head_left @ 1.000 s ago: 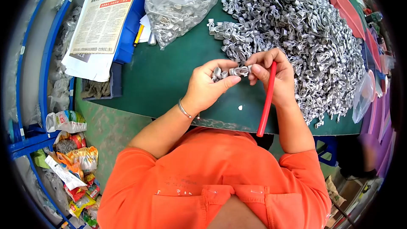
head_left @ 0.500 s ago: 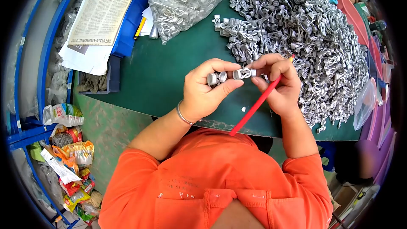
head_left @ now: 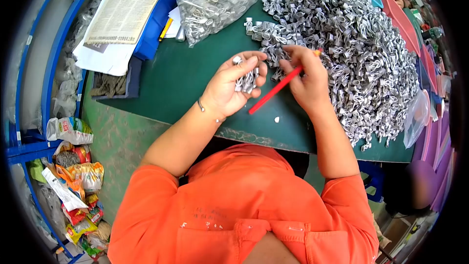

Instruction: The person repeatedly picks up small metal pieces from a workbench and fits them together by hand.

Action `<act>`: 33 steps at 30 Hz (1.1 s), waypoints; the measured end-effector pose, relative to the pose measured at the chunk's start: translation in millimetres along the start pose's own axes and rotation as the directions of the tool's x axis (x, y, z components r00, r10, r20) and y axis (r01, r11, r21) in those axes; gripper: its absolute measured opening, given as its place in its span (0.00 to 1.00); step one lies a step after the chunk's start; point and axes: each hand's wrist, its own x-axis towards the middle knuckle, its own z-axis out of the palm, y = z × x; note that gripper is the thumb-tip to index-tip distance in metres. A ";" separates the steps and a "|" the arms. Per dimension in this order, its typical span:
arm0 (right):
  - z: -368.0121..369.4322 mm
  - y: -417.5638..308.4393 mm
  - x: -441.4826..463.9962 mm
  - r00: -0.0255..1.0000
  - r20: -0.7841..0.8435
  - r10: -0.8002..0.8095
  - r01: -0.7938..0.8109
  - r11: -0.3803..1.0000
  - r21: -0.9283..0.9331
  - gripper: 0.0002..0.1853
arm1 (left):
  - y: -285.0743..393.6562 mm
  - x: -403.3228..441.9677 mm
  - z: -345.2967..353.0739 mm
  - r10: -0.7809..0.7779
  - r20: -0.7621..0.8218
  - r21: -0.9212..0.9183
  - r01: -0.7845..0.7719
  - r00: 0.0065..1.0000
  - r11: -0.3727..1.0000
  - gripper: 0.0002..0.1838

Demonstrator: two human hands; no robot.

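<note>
Through the head view, I watch from afar as the left hand point(head_left: 228, 87) rests palm inward, its fingers curled and its thumb bent over a small handful of metal pieces point(head_left: 247, 81). The right hand point(head_left: 309, 77) grips a red stick point(head_left: 274, 91) slantwise between thumb and fingers, the lower end pointing down beside the left palm. The right fingertips hang at the near edge of a pile point(head_left: 359, 63) of similar pieces; I cannot tell whether they touch any. For tidy handling, I want the left fingers cupped snugly, since one piece perches above the thumb and seems to me the likeliest to slip. I would pin the red stick firmly against the right palm, its free end clear of the left fingers, so it knocks nothing loose. At the pile, I favour a light pinch with the fingertips alone, because the looped pieces look apt to snag one another. Below the right fingers, toward the body, a white scrap point(head_left: 277, 119) lies on the table point(head_left: 188, 80), best left alone.
</note>
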 end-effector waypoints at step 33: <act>-10.0 -9.0 -11.3 0.882 0.375 0.286 -0.471 0.506 0.722 0.11 | -13.4 -91.7 23.5 -0.208 0.012 0.843 0.102 0.978 0.527 0.09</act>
